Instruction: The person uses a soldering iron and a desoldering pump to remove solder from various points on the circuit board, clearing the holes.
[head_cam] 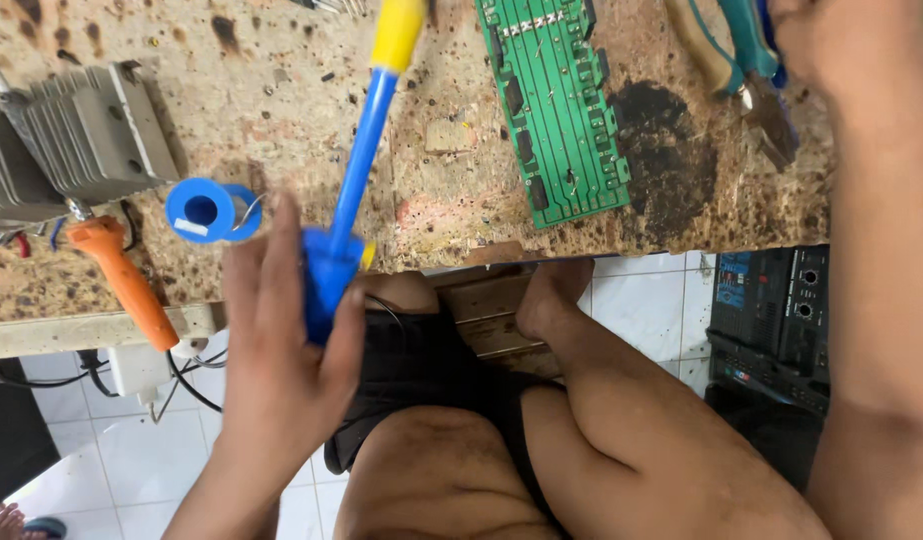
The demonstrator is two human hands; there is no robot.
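My left hand (281, 360) is closed around the blue body of a desoldering pump (366, 150). Its thin blue shaft and yellow end reach up across the stained workbench (281, 90). A blue solder spool (206, 210) lies just left of my fingertips. My right arm runs up the right side, and my right hand (826, 40) grips the teal handles of a pair of pliers (746, 60) at the top edge, where the fingers are partly cut off. The pliers' jaws point down at the bench. A green circuit board (556, 110) lies between the pump and the pliers.
Ribbed metal heat sinks (91, 130) sit at the bench's left, with an orange-handled tool (126, 280) below them. A white power strip (141, 365) with cables hangs under the edge. A black electronic unit (771, 310) stands on the white tiled floor. My bare knees fill the bottom.
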